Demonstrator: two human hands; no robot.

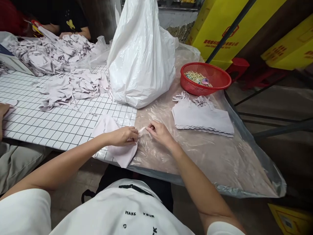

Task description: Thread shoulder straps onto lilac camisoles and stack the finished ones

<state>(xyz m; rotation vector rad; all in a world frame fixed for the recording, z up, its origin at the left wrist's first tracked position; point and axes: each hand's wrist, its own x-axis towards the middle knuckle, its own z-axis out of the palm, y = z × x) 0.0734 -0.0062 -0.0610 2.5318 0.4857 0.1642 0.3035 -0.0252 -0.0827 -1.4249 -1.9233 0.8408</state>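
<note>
My left hand (pixel 128 135) is closed on a pale pinkish fabric piece (pixel 123 154), whose body spreads under my wrist and hangs over the table's front edge. Fingertips of my right hand (pixel 157 130) pinch the end of a narrow strap (pixel 142 130) of that fabric, pulled out between both hands. To the right lies a neat stack of similar fabric pieces (pixel 204 117), edges aligned and thin straps bunched at its far side.
Beyond my hands stands a bulging white plastic bag (pixel 144 58). A red mesh basket (pixel 206 86) holds small pale and coloured pieces. Loose fabric pieces (pixel 80 83) and a bigger heap (pixel 49 54) lie left. A co-worker at the back holds scissors (pixel 36 28); another person's arm shows at left.
</note>
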